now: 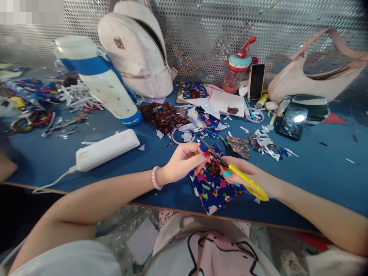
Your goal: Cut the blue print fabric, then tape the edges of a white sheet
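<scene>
My right hand (244,170) is closed on a pair of scissors with yellow handles (251,184). Their dark blades point up and left, towards the fingers of my left hand. My left hand (184,161), with a pink bead bracelet at the wrist, pinches the edge of a blue printed fabric piece (214,193). This fabric shows small colourful figures and lies partly under both hands, close to the table's front edge. A dark flowered patch (213,168) shows on top of it, between the hands. My fingers hide where the blades meet the cloth.
Dark flowered fabric (163,115) and scraps lie behind my hands, beside a small flowered piece (238,146). A white power bank-like device (107,149) with a cable, a large bottle (97,80), a backpack (135,50), a red-lidded cup (237,73), phones (255,81) and a handbag (313,84) stand around.
</scene>
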Action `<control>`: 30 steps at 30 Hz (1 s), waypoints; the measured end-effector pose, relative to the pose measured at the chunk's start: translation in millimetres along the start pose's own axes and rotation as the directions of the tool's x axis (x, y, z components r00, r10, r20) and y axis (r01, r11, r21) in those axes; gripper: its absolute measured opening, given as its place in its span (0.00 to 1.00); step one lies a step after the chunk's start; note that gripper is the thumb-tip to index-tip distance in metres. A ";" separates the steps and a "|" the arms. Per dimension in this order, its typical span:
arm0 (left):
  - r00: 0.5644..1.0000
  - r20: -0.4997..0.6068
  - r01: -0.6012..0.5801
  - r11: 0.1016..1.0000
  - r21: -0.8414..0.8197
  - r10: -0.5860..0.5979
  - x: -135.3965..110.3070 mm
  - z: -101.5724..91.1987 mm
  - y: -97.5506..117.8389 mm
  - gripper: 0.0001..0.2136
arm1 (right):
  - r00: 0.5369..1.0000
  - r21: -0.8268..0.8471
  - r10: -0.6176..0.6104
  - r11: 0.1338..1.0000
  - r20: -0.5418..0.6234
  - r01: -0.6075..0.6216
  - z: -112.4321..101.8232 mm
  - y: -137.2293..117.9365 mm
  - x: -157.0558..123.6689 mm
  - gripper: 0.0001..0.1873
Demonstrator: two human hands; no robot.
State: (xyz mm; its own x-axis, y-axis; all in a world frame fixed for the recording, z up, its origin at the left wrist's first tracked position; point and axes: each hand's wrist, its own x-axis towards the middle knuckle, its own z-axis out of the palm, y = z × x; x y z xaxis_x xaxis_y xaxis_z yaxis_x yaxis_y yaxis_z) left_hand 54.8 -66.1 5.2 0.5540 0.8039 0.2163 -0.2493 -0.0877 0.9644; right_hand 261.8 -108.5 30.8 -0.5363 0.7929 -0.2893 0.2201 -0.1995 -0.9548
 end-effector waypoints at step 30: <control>0.996 -0.035 -0.076 0.985 0.157 0.082 0.2 1.4 1.5 0.25 | 1.000 -0.095 0.013 0.995 0.018 -0.011 1.6 -2.3 -0.7 0.31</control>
State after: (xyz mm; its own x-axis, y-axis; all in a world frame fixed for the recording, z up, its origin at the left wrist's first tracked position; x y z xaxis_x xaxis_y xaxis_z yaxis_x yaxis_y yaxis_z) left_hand 55.7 -66.9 7.0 0.5033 0.8142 0.2895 -0.1627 -0.2398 0.9571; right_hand 260.3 -109.5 33.0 -0.5480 0.7797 -0.3029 0.3025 -0.1528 -0.9408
